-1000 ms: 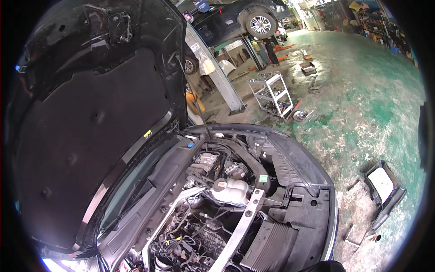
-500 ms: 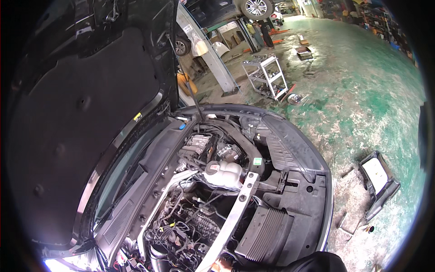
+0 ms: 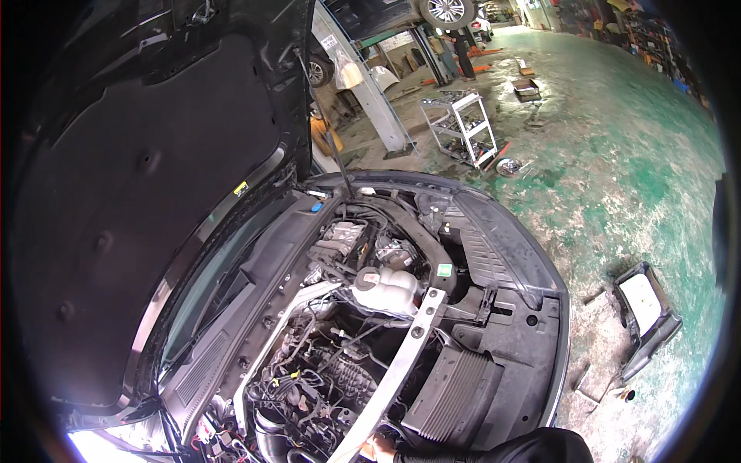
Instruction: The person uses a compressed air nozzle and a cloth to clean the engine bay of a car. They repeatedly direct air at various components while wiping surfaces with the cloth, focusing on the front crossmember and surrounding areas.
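My right hand (image 3: 380, 447) shows at the lower edge, next to the near end of a silver brace bar (image 3: 401, 363) that crosses the engine bay. A black sleeve (image 3: 532, 447) leads to it from the right. Its fingers are mostly hidden, so whether it grips anything does not show. My left hand is out of sight. Left of the bar lies the engine (image 3: 340, 378), with cables, hoses and a small yellow clip. A black ribbed box (image 3: 454, 392) sits to its right. Farther off is a white coolant tank (image 3: 386, 290) with a dark cap.
The raised hood (image 3: 154, 193) fills the left side, with a thin strut (image 3: 336, 150) at its far end. Beyond the car stand a white tool cart (image 3: 461, 130) and a lift post (image 3: 370, 92). A black-framed part (image 3: 647, 310) lies on the green floor. Another person (image 3: 463, 54) stands far back.
The whole view has shifted slightly, with the car and cart appearing a little farther right. My right hand stays beside the silver bar.
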